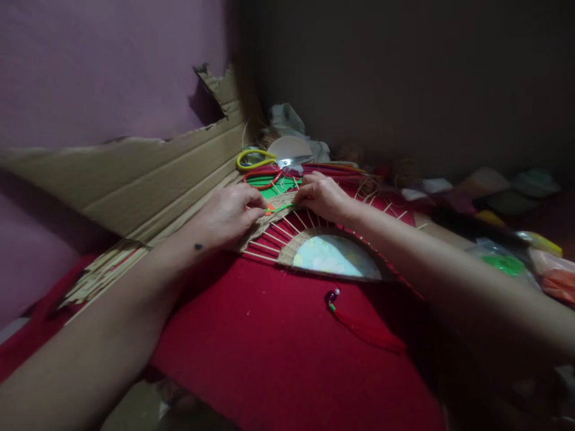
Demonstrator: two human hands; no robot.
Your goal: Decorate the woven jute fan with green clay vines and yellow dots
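Observation:
A half-round woven fan frame [297,242] of thin sticks and straw cord lies on a red cloth [278,335], with a pale flowered half-disc [336,257] at its base. Over the fan's outer woven band, a bright green cord [282,209] runs between my hands. My left hand [229,211] pinches the cord's left end beside a small orange piece [269,209]. At the cord's right end, the fingers of my right hand [321,196] are closed on it. Behind them lies a green sheet [272,190], partly covered.
Scissors [256,158] with yellow and red handles lie behind my hands. A red tassel [368,332] rests in front of the fan. Cardboard [171,173] and a bundle of sticks [105,272] stand left. Plastic bags [503,260] are at the right.

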